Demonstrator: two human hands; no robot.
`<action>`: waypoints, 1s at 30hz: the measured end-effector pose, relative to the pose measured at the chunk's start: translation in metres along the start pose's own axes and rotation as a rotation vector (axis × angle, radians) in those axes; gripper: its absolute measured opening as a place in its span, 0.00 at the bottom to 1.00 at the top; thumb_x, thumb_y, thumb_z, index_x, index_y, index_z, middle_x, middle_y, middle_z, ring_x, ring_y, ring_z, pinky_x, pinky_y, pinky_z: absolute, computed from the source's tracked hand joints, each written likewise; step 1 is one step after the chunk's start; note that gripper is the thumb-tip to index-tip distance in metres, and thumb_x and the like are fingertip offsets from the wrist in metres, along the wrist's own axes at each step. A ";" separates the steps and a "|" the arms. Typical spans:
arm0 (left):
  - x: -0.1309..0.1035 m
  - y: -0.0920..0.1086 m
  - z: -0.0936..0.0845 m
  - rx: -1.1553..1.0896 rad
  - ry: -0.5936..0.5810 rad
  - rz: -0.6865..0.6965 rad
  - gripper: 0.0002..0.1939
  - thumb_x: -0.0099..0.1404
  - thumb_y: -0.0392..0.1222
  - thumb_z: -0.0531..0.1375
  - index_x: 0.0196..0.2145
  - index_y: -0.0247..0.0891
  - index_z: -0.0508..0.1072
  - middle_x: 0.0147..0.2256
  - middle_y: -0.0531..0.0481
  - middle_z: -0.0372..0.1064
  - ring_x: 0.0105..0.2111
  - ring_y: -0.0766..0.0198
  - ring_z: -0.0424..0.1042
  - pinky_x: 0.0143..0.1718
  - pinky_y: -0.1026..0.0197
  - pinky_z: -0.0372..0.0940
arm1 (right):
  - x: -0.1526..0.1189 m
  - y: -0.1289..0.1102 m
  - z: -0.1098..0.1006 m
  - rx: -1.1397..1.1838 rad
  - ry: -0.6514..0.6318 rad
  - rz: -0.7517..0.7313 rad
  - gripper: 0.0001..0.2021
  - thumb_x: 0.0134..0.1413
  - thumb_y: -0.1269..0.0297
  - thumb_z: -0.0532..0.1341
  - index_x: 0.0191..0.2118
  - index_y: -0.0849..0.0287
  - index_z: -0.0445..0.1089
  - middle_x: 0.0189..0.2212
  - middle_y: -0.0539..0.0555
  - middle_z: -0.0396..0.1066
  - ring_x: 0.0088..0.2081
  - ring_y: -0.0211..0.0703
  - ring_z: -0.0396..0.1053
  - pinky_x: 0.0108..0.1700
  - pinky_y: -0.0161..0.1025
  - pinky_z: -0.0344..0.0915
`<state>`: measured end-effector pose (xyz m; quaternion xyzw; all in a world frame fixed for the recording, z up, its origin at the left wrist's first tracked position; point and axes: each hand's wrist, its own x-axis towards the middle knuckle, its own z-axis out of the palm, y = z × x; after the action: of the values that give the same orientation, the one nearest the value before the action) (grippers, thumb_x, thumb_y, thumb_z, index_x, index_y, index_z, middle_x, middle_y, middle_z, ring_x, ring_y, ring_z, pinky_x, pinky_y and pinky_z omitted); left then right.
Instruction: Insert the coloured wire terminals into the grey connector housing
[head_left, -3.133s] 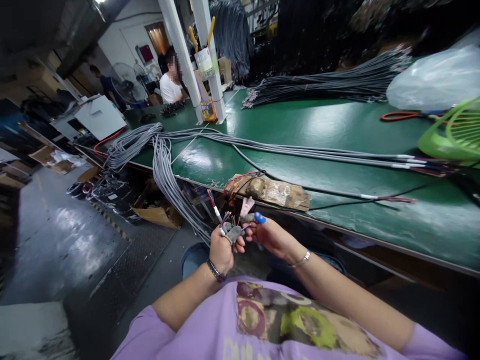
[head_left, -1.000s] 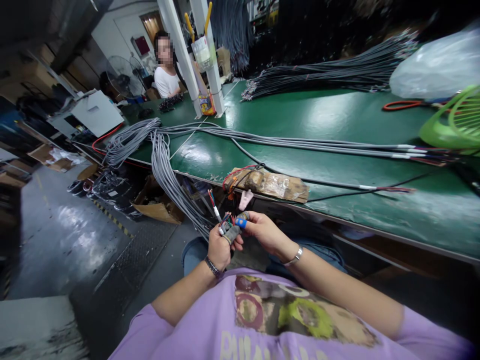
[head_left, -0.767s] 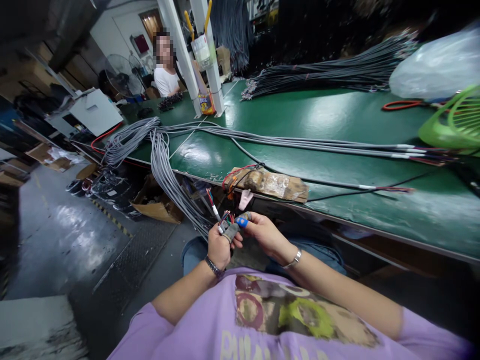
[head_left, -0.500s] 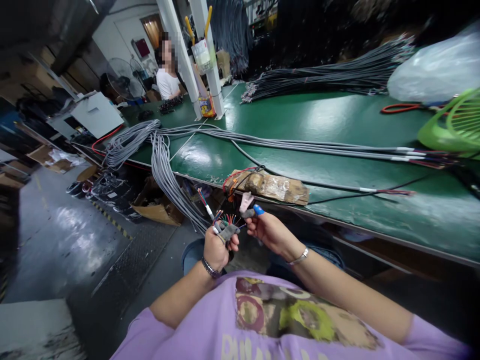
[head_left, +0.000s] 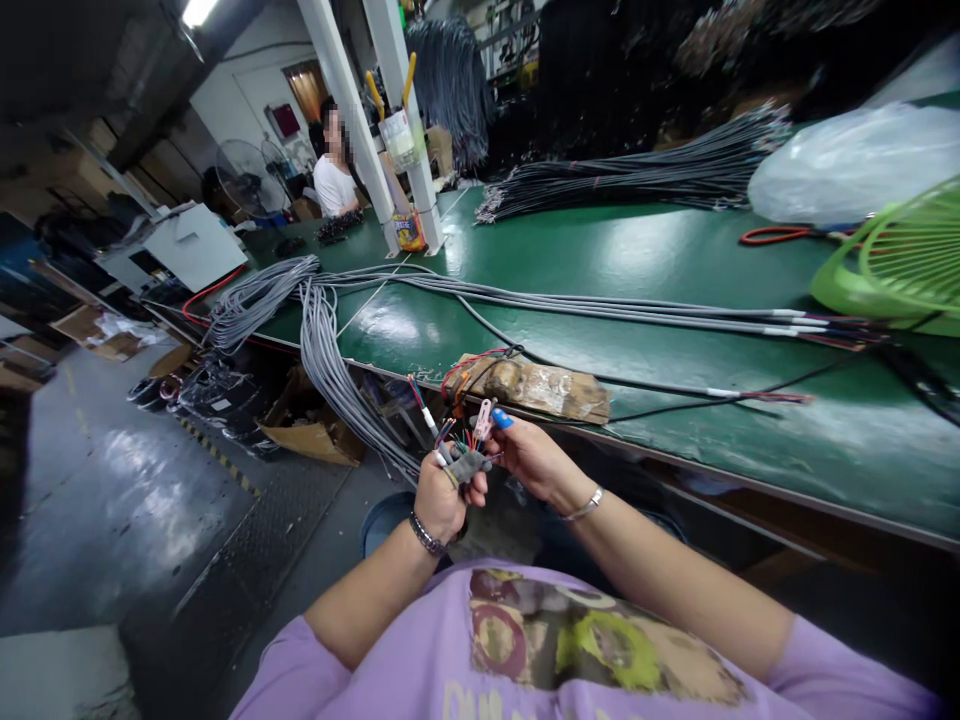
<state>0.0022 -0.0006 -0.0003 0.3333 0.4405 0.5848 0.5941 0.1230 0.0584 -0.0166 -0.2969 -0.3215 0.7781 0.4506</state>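
Note:
Thin coloured wire ends (head_left: 471,438) fan out above my left hand (head_left: 448,490), which is closed round the stripped end of a grey cable; grey covers show on some of its fingers. My right hand (head_left: 525,452), with blue on its thumb, pinches a small pale pinkish piece (head_left: 484,420) beside the wire ends. Grey cables (head_left: 337,370) hang from the bench edge down toward my left hand. A wooden block (head_left: 547,388) with orange and black wires at its left end lies at the bench edge, just beyond both hands.
Long grey cables (head_left: 600,305) stretch across the green bench (head_left: 525,260). A dark cable bundle (head_left: 630,180), a plastic bag (head_left: 862,165) and a green fan (head_left: 900,260) stand toward the right. White posts (head_left: 405,130) rise mid-bench; a person (head_left: 334,185) is behind them.
My right hand has moved left, bringing the pale piece up against the wire ends. My left hand keeps its hold and has shifted slightly right. The view has tilted a little.

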 end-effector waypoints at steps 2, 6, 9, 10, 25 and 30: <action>0.001 -0.001 -0.001 0.012 0.007 0.001 0.15 0.49 0.49 0.67 0.23 0.33 0.70 0.13 0.54 0.66 0.09 0.72 0.59 0.09 0.71 0.52 | -0.001 0.003 0.000 -0.042 0.090 -0.095 0.19 0.43 0.47 0.67 0.25 0.61 0.68 0.20 0.47 0.64 0.22 0.31 0.56 0.26 0.31 0.59; 0.001 -0.002 -0.002 0.027 0.016 -0.001 0.15 0.50 0.49 0.66 0.23 0.33 0.70 0.14 0.54 0.66 0.09 0.72 0.60 0.09 0.70 0.52 | 0.001 0.009 0.000 -0.055 0.168 -0.189 0.20 0.43 0.45 0.66 0.24 0.60 0.68 0.20 0.48 0.64 0.21 0.32 0.56 0.25 0.31 0.57; 0.002 -0.003 -0.001 0.029 0.008 -0.005 0.16 0.49 0.49 0.67 0.23 0.33 0.70 0.13 0.54 0.66 0.09 0.72 0.59 0.10 0.70 0.52 | 0.005 0.010 0.000 0.068 0.044 -0.079 0.21 0.42 0.44 0.66 0.28 0.60 0.71 0.21 0.49 0.66 0.22 0.33 0.59 0.26 0.33 0.60; 0.002 -0.003 -0.001 0.028 0.008 -0.003 0.16 0.49 0.50 0.67 0.23 0.33 0.70 0.14 0.54 0.66 0.09 0.72 0.60 0.10 0.70 0.52 | 0.007 0.011 0.000 0.121 0.005 -0.040 0.21 0.41 0.44 0.66 0.29 0.60 0.72 0.22 0.49 0.67 0.23 0.34 0.60 0.27 0.33 0.61; 0.004 -0.010 -0.003 0.092 0.039 -0.024 0.17 0.49 0.52 0.66 0.22 0.34 0.68 0.14 0.54 0.66 0.10 0.72 0.60 0.10 0.70 0.49 | 0.009 0.009 0.005 0.268 0.010 0.019 0.19 0.41 0.47 0.68 0.29 0.59 0.71 0.22 0.49 0.69 0.25 0.36 0.64 0.30 0.35 0.63; 0.000 -0.005 0.000 0.083 0.041 -0.017 0.18 0.48 0.53 0.66 0.23 0.34 0.69 0.14 0.54 0.65 0.10 0.72 0.60 0.10 0.70 0.50 | 0.005 0.006 0.005 0.278 -0.031 0.090 0.20 0.48 0.43 0.62 0.31 0.59 0.70 0.24 0.50 0.69 0.26 0.37 0.65 0.30 0.35 0.63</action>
<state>0.0038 -0.0014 -0.0051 0.3418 0.4793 0.5676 0.5756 0.1144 0.0601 -0.0188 -0.2338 -0.2036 0.8391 0.4470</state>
